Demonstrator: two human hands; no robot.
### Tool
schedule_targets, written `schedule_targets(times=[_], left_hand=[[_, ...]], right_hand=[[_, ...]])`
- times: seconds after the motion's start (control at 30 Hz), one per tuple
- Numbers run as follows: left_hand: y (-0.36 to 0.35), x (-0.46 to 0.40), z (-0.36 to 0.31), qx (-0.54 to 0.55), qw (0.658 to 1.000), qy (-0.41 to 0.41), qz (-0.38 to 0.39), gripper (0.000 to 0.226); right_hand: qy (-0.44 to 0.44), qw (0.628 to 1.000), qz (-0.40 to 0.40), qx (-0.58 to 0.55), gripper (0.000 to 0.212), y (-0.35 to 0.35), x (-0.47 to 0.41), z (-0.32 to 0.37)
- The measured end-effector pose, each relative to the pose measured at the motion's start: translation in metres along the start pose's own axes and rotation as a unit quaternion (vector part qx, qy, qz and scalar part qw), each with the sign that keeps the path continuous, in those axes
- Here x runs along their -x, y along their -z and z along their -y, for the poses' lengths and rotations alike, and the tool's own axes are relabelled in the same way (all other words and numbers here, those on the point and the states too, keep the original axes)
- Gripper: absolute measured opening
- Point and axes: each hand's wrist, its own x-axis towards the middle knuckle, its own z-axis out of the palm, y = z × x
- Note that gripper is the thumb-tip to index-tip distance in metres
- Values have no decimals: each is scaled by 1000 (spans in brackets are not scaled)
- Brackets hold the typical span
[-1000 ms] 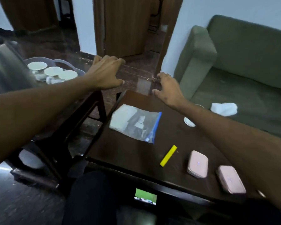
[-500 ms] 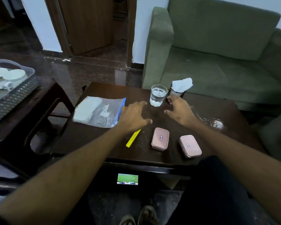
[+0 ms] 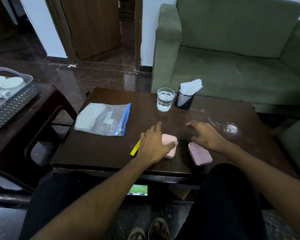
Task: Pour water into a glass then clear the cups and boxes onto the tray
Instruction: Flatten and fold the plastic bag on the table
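Two pink boxes on the dark table (image 3: 111,153): left box (image 3: 171,146) under the left hand (image 3: 154,144), fingers spread and loose over it; right box (image 3: 200,154) just below the right hand (image 3: 206,135), fingers open, gripping nothing. One filled glass (image 3: 165,99) stands beside one mesh holder (image 3: 184,101); one tray (image 3: 10,101) with two cups (image 3: 5,83) sits on the side table at left.

Dark wooden table (image 3: 215,116), two pink boxes (image 3: 200,154), water glass (image 3: 165,99), zip bag (image 3: 103,119), mesh holder (image 3: 184,101), yellow strip (image 3: 135,149)

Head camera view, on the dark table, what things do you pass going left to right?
Plastic zip bag → yellow strip → left hand on one pink box → second pink box → overturned clear glass.
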Motion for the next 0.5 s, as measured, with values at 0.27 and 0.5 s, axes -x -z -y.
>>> schedule_targets(times=[0.27, 0.5], left_hand=[[110, -40, 158, -95, 983, 40, -149, 56], [138, -59, 242, -183, 981, 62, 7, 57]], right_hand=[[159, 985, -65, -17, 52, -37, -84, 155], [134, 991, 6, 20, 43, -98, -152, 280]])
